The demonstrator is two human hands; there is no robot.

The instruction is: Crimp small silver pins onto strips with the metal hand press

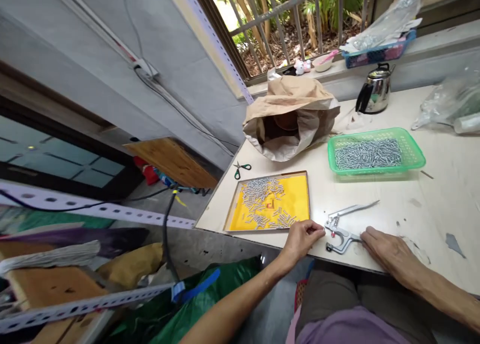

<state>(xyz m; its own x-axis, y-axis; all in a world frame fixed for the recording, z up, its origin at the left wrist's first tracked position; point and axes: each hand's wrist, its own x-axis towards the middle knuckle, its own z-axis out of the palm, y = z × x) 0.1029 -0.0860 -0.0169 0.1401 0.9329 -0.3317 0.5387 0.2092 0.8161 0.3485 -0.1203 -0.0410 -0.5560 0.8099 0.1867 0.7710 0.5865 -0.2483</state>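
A pair of snap-fastener pliers (342,240) lies on the table with its jaws toward the left and its upper handle raised apart from the lower one. My right hand (386,251) is closed over the end of the lower handle, at the table's front edge. Close to the pliers' jaws, my left hand (302,238) has its thumb and fingers pinched together; anything between them is too small to make out. Beside that hand is a shallow tray (308,196) with a yellow bottom, where many small metal pins (258,191) lie scattered.
Behind the pliers stands a green plastic basket (414,159) of similar metal pins. An open brown paper bag (292,104) sits at the back, with green-handled scissors (242,169) near the left edge. A kettle (377,90) and plastic bags (450,101) are farther right.
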